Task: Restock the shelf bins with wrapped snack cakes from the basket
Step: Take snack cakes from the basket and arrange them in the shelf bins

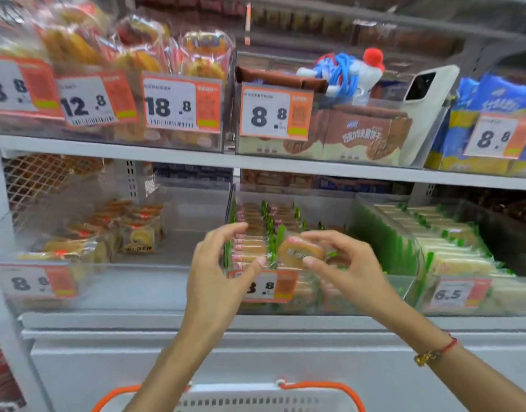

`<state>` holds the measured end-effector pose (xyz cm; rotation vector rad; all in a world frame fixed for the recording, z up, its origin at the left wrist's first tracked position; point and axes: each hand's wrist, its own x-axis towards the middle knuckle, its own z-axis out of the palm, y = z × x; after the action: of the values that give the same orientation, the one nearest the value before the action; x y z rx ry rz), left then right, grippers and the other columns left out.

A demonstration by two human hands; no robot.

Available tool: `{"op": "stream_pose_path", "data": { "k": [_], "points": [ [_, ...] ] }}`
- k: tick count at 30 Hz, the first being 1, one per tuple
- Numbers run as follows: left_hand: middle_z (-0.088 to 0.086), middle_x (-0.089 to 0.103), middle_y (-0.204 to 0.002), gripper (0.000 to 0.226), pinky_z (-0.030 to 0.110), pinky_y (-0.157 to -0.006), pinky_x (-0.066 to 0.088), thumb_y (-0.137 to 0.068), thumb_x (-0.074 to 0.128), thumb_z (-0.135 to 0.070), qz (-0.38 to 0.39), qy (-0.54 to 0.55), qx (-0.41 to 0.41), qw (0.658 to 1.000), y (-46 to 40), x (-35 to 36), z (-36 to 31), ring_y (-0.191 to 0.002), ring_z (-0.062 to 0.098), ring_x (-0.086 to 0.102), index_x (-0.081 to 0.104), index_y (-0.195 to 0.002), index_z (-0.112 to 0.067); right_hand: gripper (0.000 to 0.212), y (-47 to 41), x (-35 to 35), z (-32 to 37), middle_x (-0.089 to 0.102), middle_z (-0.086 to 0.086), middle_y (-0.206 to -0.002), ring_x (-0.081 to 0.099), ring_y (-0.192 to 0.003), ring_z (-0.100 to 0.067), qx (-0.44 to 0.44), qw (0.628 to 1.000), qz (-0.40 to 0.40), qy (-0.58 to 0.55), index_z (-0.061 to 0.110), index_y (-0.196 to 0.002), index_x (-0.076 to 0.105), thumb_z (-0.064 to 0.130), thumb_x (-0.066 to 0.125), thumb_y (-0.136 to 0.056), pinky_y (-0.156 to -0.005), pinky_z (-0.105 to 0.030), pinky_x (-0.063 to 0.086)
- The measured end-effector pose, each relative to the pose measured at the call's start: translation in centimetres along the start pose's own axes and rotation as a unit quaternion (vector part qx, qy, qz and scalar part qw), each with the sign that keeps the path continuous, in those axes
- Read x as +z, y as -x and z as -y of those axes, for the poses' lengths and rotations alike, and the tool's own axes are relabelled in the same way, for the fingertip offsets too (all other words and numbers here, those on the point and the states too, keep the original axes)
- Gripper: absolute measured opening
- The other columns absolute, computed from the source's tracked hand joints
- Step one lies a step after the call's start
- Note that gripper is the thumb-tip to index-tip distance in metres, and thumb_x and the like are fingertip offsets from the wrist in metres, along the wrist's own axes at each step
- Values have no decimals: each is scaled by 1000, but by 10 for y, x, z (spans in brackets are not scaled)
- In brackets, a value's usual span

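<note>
Head view — your right hand (342,263) pinches a wrapped snack cake (300,252) over the middle shelf bin (324,295); your left hand (217,272) hovers beside it, fingers loosely apart — basket (256,399) near you.

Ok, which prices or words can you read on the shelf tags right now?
"12.8": upper tag.
"18.8": upper tag.
"8.8": tag on brown biscuit bin.
"6.5": lower right tag.
Far-left tags, upper right tag: "8", remainder cut off or blurred.
Middle lower tag: partly behind left hand.
Package lettering: blurred.
</note>
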<state>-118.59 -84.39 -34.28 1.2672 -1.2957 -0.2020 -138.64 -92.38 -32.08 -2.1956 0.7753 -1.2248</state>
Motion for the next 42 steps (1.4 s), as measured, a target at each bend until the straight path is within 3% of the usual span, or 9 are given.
{"op": "stream_pose_path", "data": {
  "k": [3, 6, 11, 15, 18, 21, 30, 38, 42],
  "points": [
    [-23, 37, -131, 88, 27, -104, 36, -66, 85, -39, 17, -71, -18, 997, -16, -6, 10, -126, 3, 37, 33, -137, -40, 31, -27, -21, -16, 70, 15, -98, 64, -93, -7, 33, 996, -57, 61, 40, -103, 68, 17, 73, -82, -82, -34, 53],
    [-14, 31, -143, 111, 32, -105, 40, -63, 86, -41, 82, -95, -76, 989, -23, -8, 18, -126, 3, 37, 17, -149, -30, 30, -56, -33, -26, 68, 15, -104, 63, -97, -13, 85, 981, -1, 175, 42, -103, 65, 21, 71, -84, -87, -40, 52],
    [-18, 35, -140, 94, 18, -89, 34, -67, 84, -37, 83, -124, -53, 987, -23, -8, 25, -112, -7, 37, 31, -144, -32, 27, -72, -5, -35, 66, 12, -113, 61, -100, -8, 122, 957, 175, 196, 30, -109, 69, 20, 73, -83, -93, -36, 51],
    [-26, 32, -126, 90, 11, -83, 31, -69, 83, -33, 86, -116, -46, 988, -22, -10, 27, -106, -9, 37, 32, -143, -34, 27, -72, 16, -45, 54, 11, -104, 54, -95, -8, 73, 936, 140, 315, 29, -108, 70, 28, 74, -82, -86, -31, 51],
    [-27, 31, -124, 89, 1, -71, 29, -70, 83, -33, 86, -122, -43, 988, -23, -11, 30, -106, -10, 36, 33, -143, -33, 27, -71, 17, -47, 59, 9, -102, 53, -94, -9, 15, 920, 125, 372, 30, -109, 70, 33, 73, -82, -82, -28, 50],
    [-27, 32, -124, 89, -2, -68, 29, -69, 83, -34, 82, -125, -40, 988, -24, -10, 31, -106, -10, 36, 33, -143, -33, 23, -72, 15, -50, 63, 9, -96, 57, -87, -9, 14, 922, 108, 372, 31, -105, 67, 33, 73, -82, -76, -30, 53],
    [-20, 38, -135, 91, 4, -72, 29, -68, 84, -35, 75, -129, -44, 988, -24, -8, 34, -105, -8, 38, 33, -143, -33, 18, -70, 28, -54, 60, 10, -94, 54, -84, -7, 23, 927, 90, 364, 35, -100, 71, 36, 73, -82, -72, -26, 49],
    [-13, 39, -141, 92, 19, -83, 36, -68, 84, -35, 83, -126, -61, 987, -25, -9, 30, -105, -4, 40, 33, -144, -31, 30, -83, 15, -38, 55, 8, -103, 49, -93, -10, 86, 917, 212, 327, 29, -114, 68, 23, 71, -84, -81, -30, 45],
    [-9, 34, -145, 97, 20, -86, 38, -68, 85, -29, 84, -102, -72, 989, -24, -10, 29, -110, -2, 39, 29, -146, -25, 31, -74, 6, -27, 60, 4, -114, 53, -102, -13, 77, 924, 192, 322, 30, -115, 65, 26, 71, -85, -91, -35, 48]
  ]
}}
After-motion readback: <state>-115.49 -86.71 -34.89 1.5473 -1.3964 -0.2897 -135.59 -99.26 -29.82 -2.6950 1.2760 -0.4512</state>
